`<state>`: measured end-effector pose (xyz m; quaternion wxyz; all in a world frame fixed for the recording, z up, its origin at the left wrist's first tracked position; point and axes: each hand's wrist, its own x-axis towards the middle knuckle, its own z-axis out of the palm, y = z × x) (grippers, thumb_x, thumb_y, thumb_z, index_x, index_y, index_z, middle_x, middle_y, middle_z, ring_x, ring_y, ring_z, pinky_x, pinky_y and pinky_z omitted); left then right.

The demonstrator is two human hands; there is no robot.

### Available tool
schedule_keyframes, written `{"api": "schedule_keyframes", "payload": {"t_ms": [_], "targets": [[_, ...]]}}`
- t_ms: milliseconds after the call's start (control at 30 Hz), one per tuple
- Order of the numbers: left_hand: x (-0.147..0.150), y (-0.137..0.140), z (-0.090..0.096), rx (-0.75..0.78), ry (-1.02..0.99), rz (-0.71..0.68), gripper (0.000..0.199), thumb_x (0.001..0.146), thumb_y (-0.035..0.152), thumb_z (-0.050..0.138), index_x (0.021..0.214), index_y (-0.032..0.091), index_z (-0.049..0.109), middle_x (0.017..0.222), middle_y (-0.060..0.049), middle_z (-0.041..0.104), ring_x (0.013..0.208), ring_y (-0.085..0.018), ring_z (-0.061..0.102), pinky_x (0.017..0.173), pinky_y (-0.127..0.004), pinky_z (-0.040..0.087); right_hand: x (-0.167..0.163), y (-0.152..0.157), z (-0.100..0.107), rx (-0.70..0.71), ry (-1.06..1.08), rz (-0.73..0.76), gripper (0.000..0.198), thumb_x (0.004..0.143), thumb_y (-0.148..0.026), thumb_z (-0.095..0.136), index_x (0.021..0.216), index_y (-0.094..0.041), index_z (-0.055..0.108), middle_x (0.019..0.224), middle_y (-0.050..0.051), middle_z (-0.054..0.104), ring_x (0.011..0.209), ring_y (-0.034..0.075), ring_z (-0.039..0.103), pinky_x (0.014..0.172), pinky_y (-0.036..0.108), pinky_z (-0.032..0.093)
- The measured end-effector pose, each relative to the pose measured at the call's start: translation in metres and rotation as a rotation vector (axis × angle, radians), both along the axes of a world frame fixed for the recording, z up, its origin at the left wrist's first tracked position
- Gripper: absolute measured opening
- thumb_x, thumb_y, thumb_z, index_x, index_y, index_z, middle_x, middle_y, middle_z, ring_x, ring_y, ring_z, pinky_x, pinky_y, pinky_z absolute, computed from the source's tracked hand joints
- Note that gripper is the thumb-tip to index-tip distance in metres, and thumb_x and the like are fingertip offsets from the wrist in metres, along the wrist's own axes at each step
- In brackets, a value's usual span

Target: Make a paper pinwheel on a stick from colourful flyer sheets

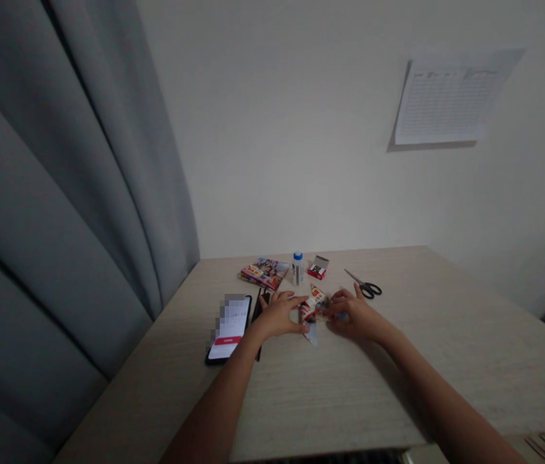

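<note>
Two bare forearms [212, 406], nearest to where I look on, enter at seven and between four and five o'clock; positions are read from where they converge. Pale wall [292, 129] fills twelve o'clock; a grey curtain [84, 161] hangs toward ten. Below spreads the light tabletop [446, 335]. A printed sheet [446, 106] is fixed to the wall between one and two. The left hand [277, 316] spreads thumb and forefinger well apart, both at the work's near-left edge; the right hand [352, 316] curls its fingers at the opposite edge, and I cannot tell whether they pinch it. Colourful booklets [265, 274] lie at ten, a phone [231, 322] between eight and nine, scissors [363, 285] between two and three. Central, between the hands, lies the folded paper [314, 303]. Pointed corners are already formed, so shaping appears partly done; a pale tip at six o'clock may await folding, and the remaining count cannot be judged. A blue-capped bottle [297, 269] stands at eleven; a small red box [316, 270], flap raised, at twelve.
</note>
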<state>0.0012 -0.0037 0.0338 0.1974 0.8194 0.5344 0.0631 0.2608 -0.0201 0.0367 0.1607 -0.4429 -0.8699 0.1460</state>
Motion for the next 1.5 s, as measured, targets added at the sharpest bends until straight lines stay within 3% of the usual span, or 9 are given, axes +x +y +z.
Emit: {"api": "schedule_keyframes", "payload": {"t_ms": [300, 533, 667, 867, 1200, 1333, 1500], "targets": [[0.001, 0.000, 0.000, 0.022, -0.058, -0.042, 0.092, 0.069, 0.062, 0.078, 0.150, 0.040, 0.041, 0.158, -0.007, 0.038, 0.146, -0.036, 0.029, 0.120, -0.060, 0.016, -0.003, 0.004, -0.009, 0.011, 0.020, -0.034, 0.026, 0.097, -0.038, 0.052, 0.102, -0.029, 0.075, 0.109, 0.007, 0.074, 0.119, 0.028, 0.055, 0.112, 0.075, -0.005], [0.001, -0.002, 0.003, 0.007, -0.048, -0.021, 0.096, 0.069, 0.062, 0.078, 0.152, 0.045, 0.033, 0.157, -0.004, 0.041, 0.146, -0.039, 0.026, 0.115, -0.073, 0.005, -0.008, 0.010, -0.017, -0.010, 0.070, -0.166, 0.025, 0.093, -0.035, 0.058, 0.113, -0.024, 0.069, 0.111, 0.009, 0.073, 0.115, 0.027, 0.060, 0.116, 0.071, 0.000], [0.002, -0.002, 0.001, 0.023, -0.060, -0.023, 0.098, 0.069, 0.059, 0.079, 0.153, 0.044, 0.032, 0.156, -0.004, 0.042, 0.146, -0.039, 0.027, 0.116, -0.071, 0.007, -0.010, 0.010, -0.019, 0.046, 0.065, -0.214, 0.022, 0.091, -0.032, 0.060, 0.110, -0.022, 0.065, 0.104, 0.008, 0.074, 0.103, 0.024, 0.065, 0.116, 0.069, 0.004], [0.003, -0.001, -0.005, 0.065, -0.044, 0.001, 0.100, 0.066, 0.056, 0.083, 0.152, 0.047, 0.032, 0.160, -0.005, 0.035, 0.147, -0.040, 0.024, 0.116, -0.071, 0.006, -0.013, 0.008, -0.015, 0.059, 0.044, -0.200, 0.018, 0.094, -0.031, 0.056, 0.104, -0.023, 0.067, 0.100, 0.007, 0.074, 0.103, 0.024, 0.065, 0.115, 0.071, 0.004], [0.007, -0.005, 0.002, 0.119, -0.039, -0.073, 0.080, 0.068, 0.052, 0.083, 0.141, 0.044, 0.052, 0.159, -0.006, 0.035, 0.147, -0.040, 0.025, 0.117, -0.067, 0.016, -0.014, 0.009, -0.017, 0.049, 0.048, -0.185, 0.021, 0.093, -0.029, 0.057, 0.106, -0.026, 0.073, 0.103, 0.007, 0.075, 0.109, 0.026, 0.062, 0.114, 0.072, -0.003], [0.010, -0.007, 0.002, 0.136, -0.020, -0.063, 0.064, 0.074, 0.057, 0.076, 0.135, 0.048, 0.057, 0.157, -0.006, 0.038, 0.147, -0.042, 0.024, 0.111, -0.078, 0.009, -0.014, 0.009, -0.018, 0.045, 0.039, -0.179, 0.019, 0.092, -0.026, 0.057, 0.102, -0.025, 0.074, 0.101, 0.006, 0.076, 0.109, 0.026, 0.063, 0.113, 0.072, -0.005], [0.013, -0.010, -0.001, 0.190, -0.005, -0.061, 0.055, 0.080, 0.059, 0.070, 0.133, 0.050, 0.058, 0.157, -0.006, 0.038, 0.147, -0.041, 0.023, 0.110, -0.080, 0.000, -0.017, 0.008, -0.018, 0.073, 0.025, -0.182, 0.020, 0.092, -0.024, 0.056, 0.099, -0.025, 0.075, 0.102, 0.007, 0.076, 0.109, 0.027, 0.063, 0.112, 0.074, -0.004]]}}
